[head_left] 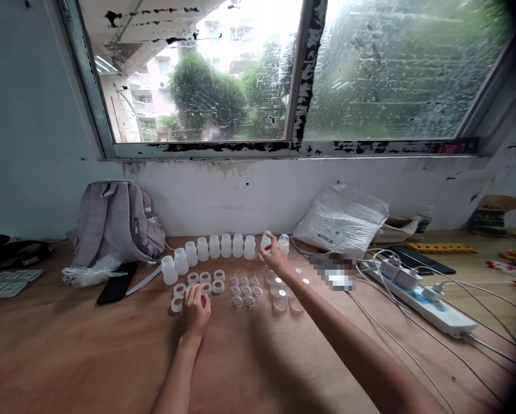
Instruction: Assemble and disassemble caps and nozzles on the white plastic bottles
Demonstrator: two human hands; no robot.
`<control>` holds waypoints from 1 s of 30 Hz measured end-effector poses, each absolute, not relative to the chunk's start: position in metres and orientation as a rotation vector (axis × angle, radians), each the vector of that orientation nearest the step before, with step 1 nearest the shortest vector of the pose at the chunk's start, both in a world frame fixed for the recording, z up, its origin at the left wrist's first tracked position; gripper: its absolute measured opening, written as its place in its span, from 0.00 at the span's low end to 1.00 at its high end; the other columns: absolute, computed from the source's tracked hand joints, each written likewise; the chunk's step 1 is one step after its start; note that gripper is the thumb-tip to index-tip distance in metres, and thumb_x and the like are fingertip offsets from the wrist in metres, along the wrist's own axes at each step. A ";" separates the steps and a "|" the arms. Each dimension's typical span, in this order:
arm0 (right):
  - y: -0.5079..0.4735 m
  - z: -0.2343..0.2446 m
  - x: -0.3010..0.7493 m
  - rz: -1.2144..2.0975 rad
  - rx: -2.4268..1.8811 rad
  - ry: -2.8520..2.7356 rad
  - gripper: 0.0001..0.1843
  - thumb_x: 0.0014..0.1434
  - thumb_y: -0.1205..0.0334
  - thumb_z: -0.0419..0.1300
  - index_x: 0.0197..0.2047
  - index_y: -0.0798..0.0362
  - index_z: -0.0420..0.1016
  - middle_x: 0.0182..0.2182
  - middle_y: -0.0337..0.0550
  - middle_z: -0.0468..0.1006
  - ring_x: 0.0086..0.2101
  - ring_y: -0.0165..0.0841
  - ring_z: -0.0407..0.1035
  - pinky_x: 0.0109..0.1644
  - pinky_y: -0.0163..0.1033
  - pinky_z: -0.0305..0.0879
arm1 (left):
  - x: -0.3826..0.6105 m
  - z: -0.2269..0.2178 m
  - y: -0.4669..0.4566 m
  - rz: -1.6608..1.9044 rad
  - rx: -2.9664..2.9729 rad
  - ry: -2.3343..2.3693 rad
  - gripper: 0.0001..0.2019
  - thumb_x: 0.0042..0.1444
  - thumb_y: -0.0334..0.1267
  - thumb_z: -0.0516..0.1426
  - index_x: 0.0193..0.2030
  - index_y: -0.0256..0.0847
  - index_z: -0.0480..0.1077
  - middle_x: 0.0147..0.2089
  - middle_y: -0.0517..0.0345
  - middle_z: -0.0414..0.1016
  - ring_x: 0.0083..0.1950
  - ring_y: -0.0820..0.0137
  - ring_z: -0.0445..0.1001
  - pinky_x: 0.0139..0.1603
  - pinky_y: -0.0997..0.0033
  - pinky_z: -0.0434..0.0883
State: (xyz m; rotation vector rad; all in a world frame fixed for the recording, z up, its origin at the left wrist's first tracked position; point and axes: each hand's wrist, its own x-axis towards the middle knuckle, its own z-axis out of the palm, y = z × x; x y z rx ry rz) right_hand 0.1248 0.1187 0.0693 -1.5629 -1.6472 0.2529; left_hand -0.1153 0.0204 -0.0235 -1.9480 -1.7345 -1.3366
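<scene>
Frosted plastic bottles (214, 247) stand upright in a curved row towards the back of the table. My right hand (276, 255) reaches to the row's right end, its thumb and fingers closed around one bottle (265, 239). Another bottle (284, 244) is just right of it, partly hidden. My left hand (196, 310) rests over the white screw rings (218, 286), fingers apart and slightly bent, holding nothing visible; it covers some of them. Between the hands lie several clear silicone nipples (243, 291). Clear domed caps (279, 302) and small white discs (306, 281) lie below my right forearm.
A grey backpack (111, 224), a plastic bag (94, 271) and a dark phone-like slab (116, 285) are at left. On the right are a silvery padded bag (341, 218), a white power strip (430, 307) and loose cables. A window wall closes off the back.
</scene>
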 end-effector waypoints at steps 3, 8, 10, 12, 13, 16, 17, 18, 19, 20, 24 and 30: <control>0.157 0.082 0.136 0.141 -1.809 -1.702 0.33 0.50 0.67 0.50 0.60 0.57 0.47 0.36 0.49 0.72 0.37 0.36 0.67 0.39 0.37 0.58 | -0.115 -0.027 0.023 -1.371 -1.966 -1.684 0.12 0.50 0.27 0.48 0.40 0.38 0.66 0.40 0.51 0.71 0.44 0.63 0.66 0.48 0.62 0.63; 0.175 0.069 0.148 0.108 -1.868 -1.731 0.32 0.48 0.69 0.52 0.58 0.57 0.53 0.42 0.55 0.67 0.40 0.40 0.65 0.43 0.39 0.55 | -0.118 -0.031 0.026 -1.423 -1.948 -1.648 0.12 0.48 0.26 0.48 0.39 0.38 0.67 0.38 0.51 0.71 0.42 0.63 0.67 0.45 0.61 0.65; 0.169 0.061 0.150 0.082 -1.858 -1.737 0.30 0.50 0.68 0.51 0.58 0.56 0.53 0.44 0.56 0.65 0.38 0.41 0.66 0.41 0.40 0.56 | -0.117 -0.031 0.026 -1.433 -1.948 -1.655 0.12 0.48 0.25 0.48 0.39 0.38 0.67 0.38 0.52 0.71 0.42 0.63 0.67 0.45 0.60 0.65; 0.162 0.053 0.150 0.037 -1.839 -1.737 0.27 0.53 0.65 0.50 0.57 0.56 0.53 0.46 0.57 0.62 0.38 0.41 0.66 0.39 0.41 0.57 | -0.116 -0.030 0.026 -1.438 -1.965 -1.656 0.12 0.48 0.25 0.48 0.39 0.38 0.67 0.38 0.52 0.71 0.42 0.62 0.67 0.45 0.60 0.65; 0.158 0.049 0.149 0.006 -1.815 -1.736 0.25 0.54 0.63 0.49 0.56 0.56 0.53 0.47 0.58 0.61 0.38 0.41 0.65 0.38 0.41 0.58 | -0.115 -0.030 0.025 -1.441 -1.976 -1.654 0.12 0.49 0.26 0.48 0.39 0.38 0.67 0.38 0.52 0.71 0.42 0.62 0.66 0.45 0.60 0.65; 0.150 0.042 0.148 -0.075 -1.655 -1.749 0.20 0.55 0.60 0.49 0.50 0.59 0.58 0.44 0.57 0.64 0.37 0.42 0.65 0.36 0.42 0.59 | -0.112 -0.029 0.024 -1.443 -2.017 -1.636 0.12 0.49 0.26 0.49 0.39 0.38 0.67 0.38 0.52 0.71 0.43 0.62 0.66 0.45 0.60 0.65; 0.147 0.041 0.149 -0.085 -1.581 -1.743 0.19 0.54 0.59 0.49 0.48 0.59 0.60 0.42 0.56 0.66 0.36 0.41 0.65 0.36 0.42 0.60 | -0.111 -0.028 0.023 -1.445 -2.028 -1.628 0.12 0.49 0.26 0.49 0.39 0.38 0.67 0.38 0.52 0.71 0.43 0.62 0.66 0.45 0.60 0.65; 0.144 0.041 0.150 -0.083 -1.510 -1.718 0.18 0.54 0.59 0.50 0.46 0.59 0.61 0.40 0.54 0.67 0.35 0.40 0.65 0.36 0.42 0.60 | -0.111 -0.028 0.022 -1.447 -2.037 -1.622 0.12 0.49 0.26 0.49 0.39 0.38 0.67 0.38 0.52 0.71 0.43 0.62 0.66 0.45 0.60 0.65; 0.141 0.043 0.152 -0.075 -1.452 -1.663 0.18 0.53 0.58 0.50 0.45 0.59 0.62 0.38 0.54 0.68 0.33 0.38 0.65 0.36 0.42 0.61 | -0.111 -0.027 0.022 -1.450 -2.043 -1.615 0.11 0.49 0.26 0.49 0.39 0.38 0.67 0.38 0.52 0.71 0.43 0.62 0.66 0.45 0.60 0.65; 0.135 0.044 0.154 -0.070 -1.405 -1.580 0.18 0.53 0.56 0.50 0.44 0.59 0.62 0.38 0.53 0.69 0.31 0.37 0.65 0.36 0.43 0.61 | -0.111 -0.027 0.021 -1.456 -2.044 -1.609 0.11 0.50 0.26 0.49 0.39 0.39 0.67 0.38 0.52 0.71 0.43 0.62 0.67 0.46 0.60 0.65; 0.096 0.049 0.158 0.062 -1.284 -1.217 0.21 0.52 0.50 0.52 0.44 0.56 0.64 0.33 0.46 0.71 0.23 0.31 0.64 0.31 0.40 0.63 | -0.109 -0.024 0.018 -1.488 -2.035 -1.592 0.10 0.52 0.31 0.50 0.42 0.39 0.65 0.40 0.52 0.71 0.44 0.63 0.67 0.47 0.60 0.64; 0.022 0.017 0.136 0.588 -1.025 -1.110 0.17 0.52 0.50 0.54 0.40 0.54 0.63 0.21 0.35 0.67 0.15 0.26 0.62 0.18 0.33 0.60 | -0.095 -0.019 0.009 -1.426 -2.326 -1.526 0.25 0.47 0.44 0.57 0.52 0.42 0.59 0.49 0.49 0.65 0.50 0.59 0.64 0.50 0.54 0.62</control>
